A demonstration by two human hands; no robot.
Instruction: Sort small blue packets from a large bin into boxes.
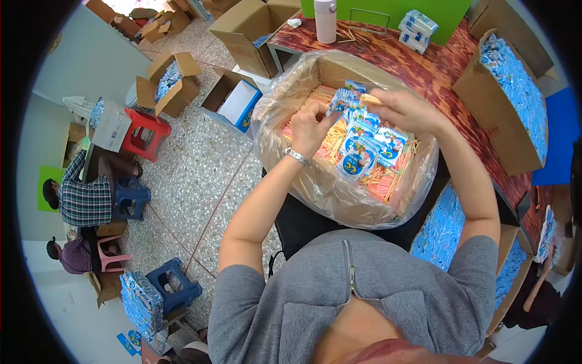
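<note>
In the upper centre of the frame, your left hand (310, 126) pinches a blue-white packet (342, 99), probably light, soft, slippery: best gripped by its edge. Rightward, your right hand (407, 110) holds pale sticks (370, 99), likely brittle; hold them gently at the middle.

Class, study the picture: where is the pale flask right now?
In the head view, the pale flask stands near the top edge, slightly right of centre, on the red-brown table, just beyond the plastic-lined box.
</note>
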